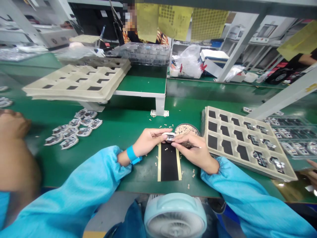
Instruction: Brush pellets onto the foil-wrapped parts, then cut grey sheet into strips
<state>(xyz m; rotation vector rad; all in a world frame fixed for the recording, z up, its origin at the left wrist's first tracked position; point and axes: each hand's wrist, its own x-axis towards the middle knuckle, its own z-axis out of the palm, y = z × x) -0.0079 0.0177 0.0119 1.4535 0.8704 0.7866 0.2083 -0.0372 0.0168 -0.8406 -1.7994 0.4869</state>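
Your L hand (146, 142) has the small white-cased part (169, 137) pinched btwn thumb and fingers, just above the far end of the black strip (169, 163) w/ yellow edges. Your R hand (195, 152) is at the part's right end, thumb and index close tog.; can't tell if they grip the casing or a tiny pc., b/c the fingertips hide it.

Step in hand looks like close fingertip work on that one part, prob. fitting or adjusting sth. small. Next move calls for a steady L pinch, part kept level, w/ light, exact R fingertip pressure; a slip could shift or drop a tiny pc.

Round dish (195, 127) of small beige and dark bits sits at the far side of your R hand, near it. Loose beige bits (189, 186) lie about the strip, a few on it, so watch they don't catch under the part.

To the right, the moulded tray (237, 114) has parts in its right-hand pockets; the left-hand ones show black bottoms. Left on the green bench (119, 125) is a cluster of white-cased pcs. (84, 132), well apart from your hands. Far left, another moulded tray (64, 94) rests on a raised stand (146, 79). A co-worker's arm (15, 132) is at near left.
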